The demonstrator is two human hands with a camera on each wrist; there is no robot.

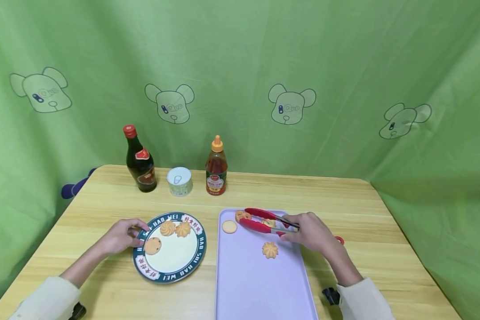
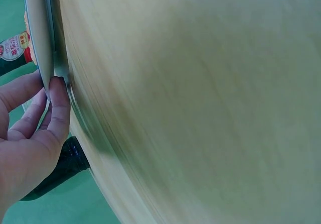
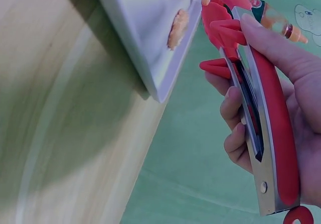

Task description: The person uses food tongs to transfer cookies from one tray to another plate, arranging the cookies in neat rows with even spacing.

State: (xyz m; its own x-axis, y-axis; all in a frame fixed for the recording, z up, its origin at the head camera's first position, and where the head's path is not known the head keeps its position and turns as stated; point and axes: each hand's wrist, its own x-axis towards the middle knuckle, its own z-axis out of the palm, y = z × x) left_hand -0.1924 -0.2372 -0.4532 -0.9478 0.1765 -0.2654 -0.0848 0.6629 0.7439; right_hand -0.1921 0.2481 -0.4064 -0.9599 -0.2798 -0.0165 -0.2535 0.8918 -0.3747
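My left hand (image 1: 122,236) pinches the left rim of a round plate (image 1: 176,260) with a dark green lettered border. The thumb is above the rim and fingers are beneath it in the left wrist view. On the plate lie a round dotted cookie (image 1: 153,246), a swirl cookie (image 1: 167,228) and a flower-shaped cookie (image 1: 182,229). In my right hand (image 1: 313,232) are red-tipped tongs (image 3: 273,123), gripped by their handles. Their parted tips reach over the lilac tray (image 1: 260,289), around a pretzel-shaped cookie (image 1: 242,216); contact is unclear.
Also on the tray are a plain round cookie (image 1: 229,226), a flower-shaped cookie (image 1: 270,250) and another cookie (image 1: 269,222) partly hidden by the tongs. A dark red-capped bottle (image 1: 141,162), a can (image 1: 179,181) and a sauce bottle (image 1: 216,171) stand along the back.
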